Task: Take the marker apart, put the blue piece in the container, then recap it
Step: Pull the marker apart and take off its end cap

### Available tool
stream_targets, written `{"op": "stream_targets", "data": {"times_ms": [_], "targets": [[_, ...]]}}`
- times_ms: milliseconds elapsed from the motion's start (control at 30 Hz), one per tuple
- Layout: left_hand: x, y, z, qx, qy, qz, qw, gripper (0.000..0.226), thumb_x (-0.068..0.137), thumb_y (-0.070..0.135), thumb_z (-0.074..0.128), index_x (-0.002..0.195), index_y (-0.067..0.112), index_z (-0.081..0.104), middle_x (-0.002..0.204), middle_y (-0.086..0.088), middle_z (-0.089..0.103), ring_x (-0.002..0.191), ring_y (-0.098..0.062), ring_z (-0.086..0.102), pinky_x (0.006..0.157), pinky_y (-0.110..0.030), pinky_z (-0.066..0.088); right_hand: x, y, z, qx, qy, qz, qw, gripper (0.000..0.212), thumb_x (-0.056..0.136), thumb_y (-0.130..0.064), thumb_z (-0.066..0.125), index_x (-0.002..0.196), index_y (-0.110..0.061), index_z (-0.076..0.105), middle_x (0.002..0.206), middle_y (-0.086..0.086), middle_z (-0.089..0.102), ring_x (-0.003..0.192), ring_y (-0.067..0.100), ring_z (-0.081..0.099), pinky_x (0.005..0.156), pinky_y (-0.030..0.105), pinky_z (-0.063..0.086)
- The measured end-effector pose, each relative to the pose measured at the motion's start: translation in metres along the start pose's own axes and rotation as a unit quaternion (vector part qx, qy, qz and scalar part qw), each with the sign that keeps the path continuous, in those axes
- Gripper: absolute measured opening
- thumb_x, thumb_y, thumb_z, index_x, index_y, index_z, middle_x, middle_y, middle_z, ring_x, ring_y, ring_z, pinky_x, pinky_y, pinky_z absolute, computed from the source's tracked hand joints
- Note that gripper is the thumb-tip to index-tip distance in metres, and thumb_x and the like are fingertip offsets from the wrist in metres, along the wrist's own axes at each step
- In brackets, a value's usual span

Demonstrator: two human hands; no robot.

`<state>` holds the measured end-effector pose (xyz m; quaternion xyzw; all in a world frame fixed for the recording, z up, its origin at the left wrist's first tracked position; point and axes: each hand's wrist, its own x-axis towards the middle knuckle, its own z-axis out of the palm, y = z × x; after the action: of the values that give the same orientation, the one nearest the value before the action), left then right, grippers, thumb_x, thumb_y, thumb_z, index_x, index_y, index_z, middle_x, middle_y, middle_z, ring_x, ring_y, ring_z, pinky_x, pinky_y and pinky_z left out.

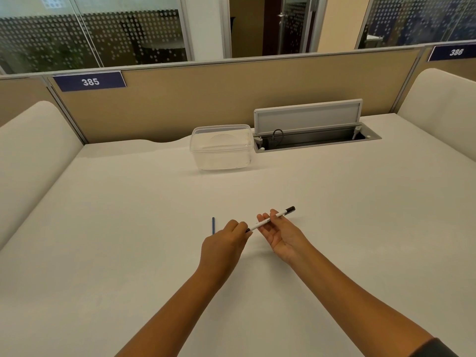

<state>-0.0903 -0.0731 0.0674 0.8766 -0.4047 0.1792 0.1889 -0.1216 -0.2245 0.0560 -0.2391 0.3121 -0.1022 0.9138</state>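
Note:
A white marker (268, 219) with a black cap at its far right end is held above the white table, tilted up to the right. My right hand (279, 231) grips its barrel, palm up. My left hand (226, 243) pinches the marker's near, dark end with its fingertips. A thin blue piece (213, 225) lies flat on the table just left of my left hand, apart from it. A clear plastic container (221, 148) stands open at the back of the table, with nothing visible inside.
An open cable tray (311, 140) with a raised grey lid sits right of the container. A tan partition (231, 99) closes the desk's far edge. Padded side panels (31, 155) flank the desk.

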Motion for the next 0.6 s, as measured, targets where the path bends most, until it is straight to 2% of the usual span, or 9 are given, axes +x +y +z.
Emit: {"op": "stream_targets", "data": {"times_ms": [67, 167, 233, 333, 400, 500, 600], "targets": [[0.0, -0.001, 0.005, 0.016, -0.03, -0.032, 0.999, 0.025, 0.089, 0.032, 0.056, 0.075, 0.012, 0.061, 0.066, 0.0, 0.056, 0.043, -0.017, 0.045, 0.038, -0.021, 0.026, 0.003, -0.001, -0.002, -0.013, -0.005, 0.001, 1.0, 0.014, 0.091, -0.002, 0.052, 0.104, -0.004, 0.055, 0.092, 0.015, 0.061, 0.068, 0.025, 0.071, 0.054, 0.038, 0.059], [-0.001, -0.002, 0.015, 0.006, -0.111, -0.151, 0.982, 0.043, 0.098, 0.043, 0.028, 0.08, 0.015, 0.057, 0.073, 0.002, 0.054, 0.057, -0.016, 0.052, 0.049, -0.024, 0.036, 0.007, -0.003, -0.005, -0.032, -0.003, -0.009, 0.999, 0.022, 0.093, -0.003, 0.049, 0.115, -0.007, 0.051, 0.093, 0.013, 0.061, 0.078, 0.027, 0.068, 0.06, 0.038, 0.056], [-0.001, -0.003, 0.016, -0.036, -0.115, -0.206, 0.971, 0.044, 0.097, 0.045, 0.024, 0.079, 0.017, 0.053, 0.072, 0.001, 0.059, 0.06, -0.016, 0.059, 0.055, -0.027, 0.043, 0.011, -0.006, -0.008, -0.025, 0.004, -0.021, 0.999, 0.023, 0.093, -0.003, 0.048, 0.115, -0.007, 0.05, 0.092, 0.012, 0.06, 0.08, 0.027, 0.066, 0.059, 0.038, 0.057], [-0.005, -0.001, 0.015, -0.049, -0.085, -0.164, 0.981, 0.031, 0.091, 0.049, 0.043, 0.1, 0.021, 0.051, 0.084, 0.009, 0.061, 0.057, -0.01, 0.051, 0.048, -0.018, 0.036, 0.013, -0.007, -0.013, -0.022, 0.009, -0.018, 1.0, 0.017, 0.092, -0.003, 0.05, 0.107, -0.008, 0.054, 0.092, 0.012, 0.06, 0.08, 0.026, 0.066, 0.051, 0.033, 0.058], [-0.006, 0.0, 0.016, -0.048, -0.105, -0.129, 0.985, 0.034, 0.087, 0.049, 0.052, 0.109, 0.023, 0.049, 0.094, 0.01, 0.061, 0.062, -0.009, 0.051, 0.05, -0.016, 0.037, 0.014, -0.003, -0.015, -0.028, 0.011, -0.011, 0.999, 0.016, 0.092, -0.003, 0.051, 0.106, -0.008, 0.055, 0.092, 0.012, 0.061, 0.079, 0.026, 0.066, 0.05, 0.033, 0.058], [-0.008, 0.001, 0.021, -0.044, -0.094, -0.101, 0.989, 0.023, 0.09, 0.043, 0.052, 0.095, 0.021, 0.057, 0.087, 0.004, 0.065, 0.062, -0.013, 0.052, 0.053, -0.021, 0.039, 0.014, 0.003, -0.017, -0.046, 0.015, -0.002, 0.999, 0.016, 0.092, -0.004, 0.051, 0.107, -0.007, 0.055, 0.089, 0.012, 0.062, 0.079, 0.025, 0.067, 0.051, 0.032, 0.058], [-0.014, -0.001, 0.027, -0.058, -0.078, -0.119, 0.988, 0.03, 0.092, 0.044, 0.046, 0.084, 0.018, 0.059, 0.073, 0.003, 0.061, 0.057, -0.012, 0.047, 0.048, -0.019, 0.032, 0.015, 0.006, -0.02, -0.063, 0.008, 0.004, 0.998, 0.015, 0.093, -0.005, 0.05, 0.107, -0.006, 0.054, 0.089, 0.011, 0.061, 0.081, 0.025, 0.066, 0.053, 0.032, 0.059]]}}
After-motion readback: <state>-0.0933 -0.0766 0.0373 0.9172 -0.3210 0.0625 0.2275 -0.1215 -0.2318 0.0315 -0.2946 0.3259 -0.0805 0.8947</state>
